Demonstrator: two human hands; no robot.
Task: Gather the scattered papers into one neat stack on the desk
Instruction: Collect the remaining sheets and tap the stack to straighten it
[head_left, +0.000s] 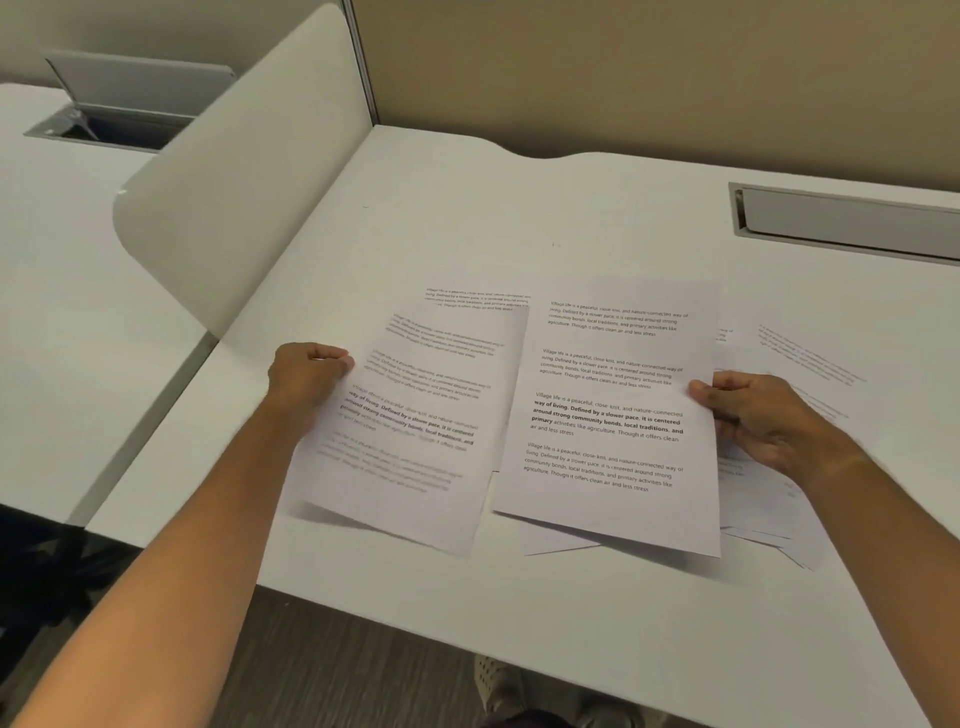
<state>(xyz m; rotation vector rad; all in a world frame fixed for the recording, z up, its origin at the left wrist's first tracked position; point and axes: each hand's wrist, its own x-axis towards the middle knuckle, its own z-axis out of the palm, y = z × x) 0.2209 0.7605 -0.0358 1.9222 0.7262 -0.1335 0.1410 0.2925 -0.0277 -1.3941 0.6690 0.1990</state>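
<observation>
Far to my left an open cable hatch (111, 122) sits in the neighbouring desk, and a curved white divider panel (244, 171) stands between that desk and mine. My left hand (306, 376) pinches the left edge of a printed sheet (410, 441), fingers curled round it, and holds it tilted with its near corner raised above the white desk (467, 623). Just beside it, edge to edge, is a second printed sheet (613, 415), which my right hand (753, 415) grips at its right edge, thumb on top and fingers curled beneath. More papers lie flat under and behind both: one peeks out at the top between the two sheets (478, 300), and several loose pages (795, 395) are fanned out beneath my right hand and wrist, still scattered. Further right, a closed grey cable tray lid (852, 223) is set into the desk near the back wall.
</observation>
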